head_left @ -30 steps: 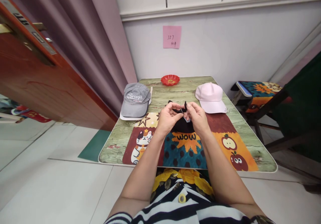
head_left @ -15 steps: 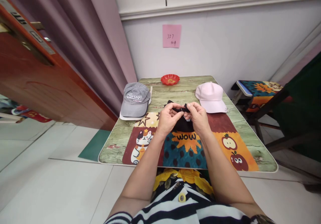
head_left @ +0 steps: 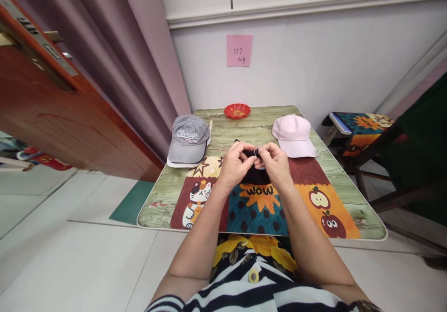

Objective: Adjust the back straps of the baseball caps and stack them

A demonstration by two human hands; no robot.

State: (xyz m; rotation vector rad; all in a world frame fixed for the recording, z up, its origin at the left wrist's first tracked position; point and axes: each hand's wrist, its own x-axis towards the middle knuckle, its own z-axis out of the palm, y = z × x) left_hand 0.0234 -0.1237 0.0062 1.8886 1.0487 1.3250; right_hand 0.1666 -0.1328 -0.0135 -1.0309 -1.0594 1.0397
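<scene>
Over the middle of the table, a black strap is pinched between both hands, with a thin light-coloured line across it. My left hand grips its left part with fingers closed. Fingers also closed, my right hand holds its right part, the fingertips of the two hands nearly touching. Beneath them lies a black fabric item, perhaps a cap, mostly hidden by my hands. A grey cap rests at the left and a pink cap at the right.
A red scalloped dish stands at the back of the wood-patterned table. A colourful mat covers the front middle. Left is a wooden door; at the right, a small covered stool and a dark chair frame.
The ends of the black strap, apart before with a gap between them, now meet or overlap between my fingertips. Both hands have barely shifted.
</scene>
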